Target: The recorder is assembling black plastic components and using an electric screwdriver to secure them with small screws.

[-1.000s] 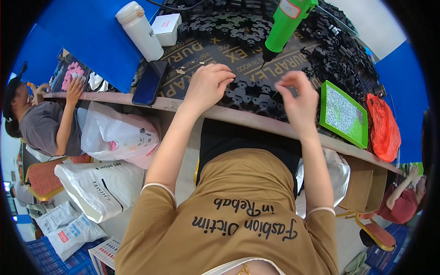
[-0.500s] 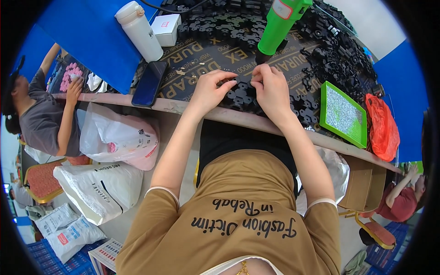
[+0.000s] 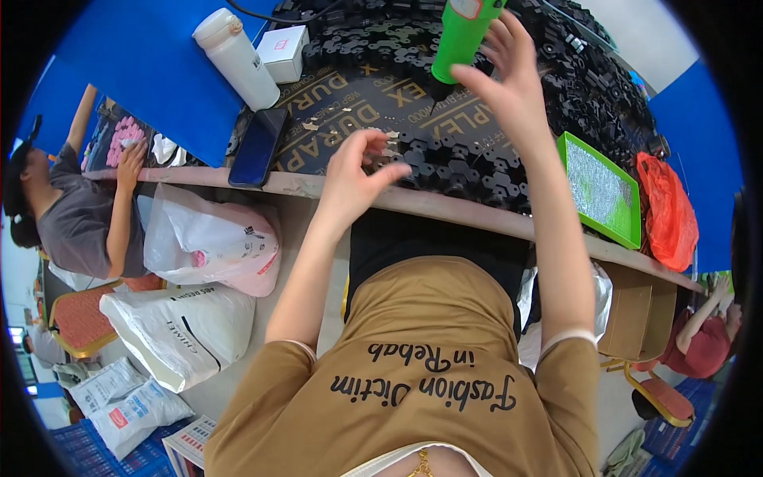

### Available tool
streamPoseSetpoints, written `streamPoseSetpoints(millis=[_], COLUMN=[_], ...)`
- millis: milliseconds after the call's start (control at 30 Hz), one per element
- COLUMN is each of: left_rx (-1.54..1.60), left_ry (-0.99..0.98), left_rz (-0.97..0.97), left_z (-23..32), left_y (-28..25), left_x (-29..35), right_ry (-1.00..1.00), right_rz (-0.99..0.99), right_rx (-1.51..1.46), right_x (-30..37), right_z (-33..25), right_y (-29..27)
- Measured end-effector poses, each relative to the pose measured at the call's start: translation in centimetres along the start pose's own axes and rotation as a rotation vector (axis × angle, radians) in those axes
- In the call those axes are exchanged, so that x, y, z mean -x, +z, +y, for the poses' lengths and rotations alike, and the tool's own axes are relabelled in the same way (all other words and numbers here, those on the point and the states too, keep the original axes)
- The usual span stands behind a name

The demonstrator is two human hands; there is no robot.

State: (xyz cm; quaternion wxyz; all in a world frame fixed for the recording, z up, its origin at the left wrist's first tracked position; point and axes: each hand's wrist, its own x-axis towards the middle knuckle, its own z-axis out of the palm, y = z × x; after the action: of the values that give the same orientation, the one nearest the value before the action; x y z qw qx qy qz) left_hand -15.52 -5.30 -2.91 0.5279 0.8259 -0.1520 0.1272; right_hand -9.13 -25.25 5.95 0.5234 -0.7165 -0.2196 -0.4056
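Note:
My left hand (image 3: 355, 176) hovers at the near edge of the tabletop, fingers curled with the thumb apart from them; nothing shows between them. Just beyond its thumb, small black plastic connector pieces (image 3: 457, 173) lie in a cluster. My right hand (image 3: 513, 91) is raised beside a green power screwdriver (image 3: 465, 44), which points downward with its dark tip low over the table. The right thumb and fingers are spread around the tool's right side. Whether they touch it I cannot tell.
More black parts (image 3: 381, 44) cover the back and right of the table. A green tray (image 3: 638, 226) of small silvery pieces and a red plastic bag (image 3: 666, 211) sit at right. A phone (image 3: 258, 147), white bottle (image 3: 238, 63) and white box (image 3: 283, 54) stand left. Co-workers sit on both sides.
My right hand has left the black pieces and moved up to the green screwdriver. My left hand has shifted slightly and its thumb and fingers have opened apart.

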Motion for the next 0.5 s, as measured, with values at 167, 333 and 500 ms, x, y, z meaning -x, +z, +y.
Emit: streamPoseSetpoints(millis=[167, 333, 500], left_rx=[-0.092, -0.200, -0.228], left_ry=[0.056, 0.044, 0.002], left_rz=[-0.072, -0.116, -0.121], left_z=[-0.2, 0.2, -0.2], left_y=[0.7, 1.0, 0.6], left_x=[0.9, 0.6, 0.7], right_ry=[0.387, -0.103, 0.314], right_rz=[-0.392, -0.296, -0.225], right_rx=[-0.362, -1.061, -0.666], right_x=[-4.0, -3.6, -0.3], right_z=[-1.9, 0.5, -4.8], right_y=[0.8, 2.2, 2.4])
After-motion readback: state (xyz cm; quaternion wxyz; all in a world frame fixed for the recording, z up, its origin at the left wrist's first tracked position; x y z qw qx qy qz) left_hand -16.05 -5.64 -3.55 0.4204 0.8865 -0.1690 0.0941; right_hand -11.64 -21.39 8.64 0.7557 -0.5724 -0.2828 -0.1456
